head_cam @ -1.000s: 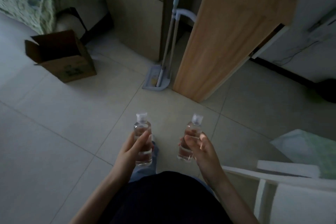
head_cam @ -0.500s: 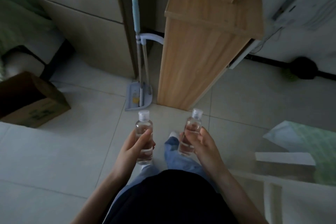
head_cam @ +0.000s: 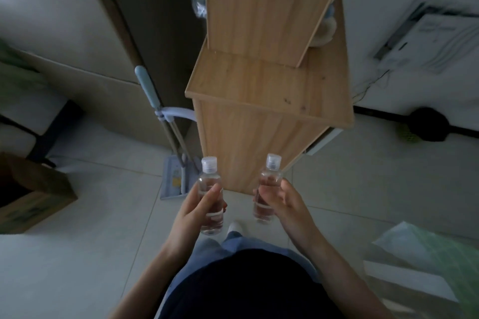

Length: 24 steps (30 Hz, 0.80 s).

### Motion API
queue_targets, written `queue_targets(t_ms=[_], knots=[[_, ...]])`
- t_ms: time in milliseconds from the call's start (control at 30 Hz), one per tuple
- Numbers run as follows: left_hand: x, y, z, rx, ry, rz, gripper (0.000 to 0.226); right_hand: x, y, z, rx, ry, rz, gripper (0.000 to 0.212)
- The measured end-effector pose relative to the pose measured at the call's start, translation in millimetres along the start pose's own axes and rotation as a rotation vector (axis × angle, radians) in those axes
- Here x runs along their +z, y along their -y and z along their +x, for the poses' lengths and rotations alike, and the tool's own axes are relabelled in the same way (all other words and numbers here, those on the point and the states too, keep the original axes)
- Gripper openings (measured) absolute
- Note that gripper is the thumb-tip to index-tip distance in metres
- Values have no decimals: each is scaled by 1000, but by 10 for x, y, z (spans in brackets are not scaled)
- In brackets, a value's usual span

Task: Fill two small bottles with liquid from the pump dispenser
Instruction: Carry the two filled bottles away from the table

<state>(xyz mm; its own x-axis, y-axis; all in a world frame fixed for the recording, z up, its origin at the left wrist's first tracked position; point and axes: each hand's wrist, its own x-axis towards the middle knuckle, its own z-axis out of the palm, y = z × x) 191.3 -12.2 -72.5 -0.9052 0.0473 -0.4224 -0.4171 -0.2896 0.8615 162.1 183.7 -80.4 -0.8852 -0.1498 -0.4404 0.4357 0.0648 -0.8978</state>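
- A small clear bottle [head_cam: 207,181] is gripped by the left hand [head_cam: 191,212], with the fingers curled round its middle and the thumb side hidden behind it.
- A second small clear bottle [head_cam: 270,177] is gripped by the right hand [head_cam: 287,204], with the thumb and fingers wrapped round its body.
- Both bottles are held upright and side by side in front of the person's waist, apart from each other and above the tiled floor [head_cam: 77,254].
- Each bottle is closed by a pale translucent cap, and clear liquid is seen inside both.
- A tall wooden cabinet [head_cam: 259,80] is seen straight ahead, just beyond the bottles.
- A flat mop [head_cam: 166,124] with a pale blue handle is leaned upright just left of the cabinet, with its head set on the floor.
- An open cardboard box [head_cam: 33,197] is placed on the floor at the far left.
- The pale toe of a shoe [head_cam: 234,227] is seen on the floor below and between the two bottles.
- A crumpled green and white bag [head_cam: 427,248] is seen at the lower right.
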Motion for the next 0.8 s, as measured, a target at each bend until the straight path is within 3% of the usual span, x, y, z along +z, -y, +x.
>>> queue_targets(t_ms=[100, 200, 300, 533, 800], knots=[[163, -221, 248, 51, 64, 14, 44, -118, 204, 173, -36, 12, 24, 23], [293, -499, 502, 129, 90, 28, 40, -185, 476, 315, -93, 13, 24, 46], [430, -818, 749, 253, 109, 126, 29, -249, 755, 479, -175, 1, 28, 53], [733, -1434, 1208, 471, 147, 237, 38, -363, 1347, 887, -413, -91, 60, 38], [803, -1551, 1656, 478, 70, 353, 41, -409, 1436, 1327, -442, -89, -30, 30]])
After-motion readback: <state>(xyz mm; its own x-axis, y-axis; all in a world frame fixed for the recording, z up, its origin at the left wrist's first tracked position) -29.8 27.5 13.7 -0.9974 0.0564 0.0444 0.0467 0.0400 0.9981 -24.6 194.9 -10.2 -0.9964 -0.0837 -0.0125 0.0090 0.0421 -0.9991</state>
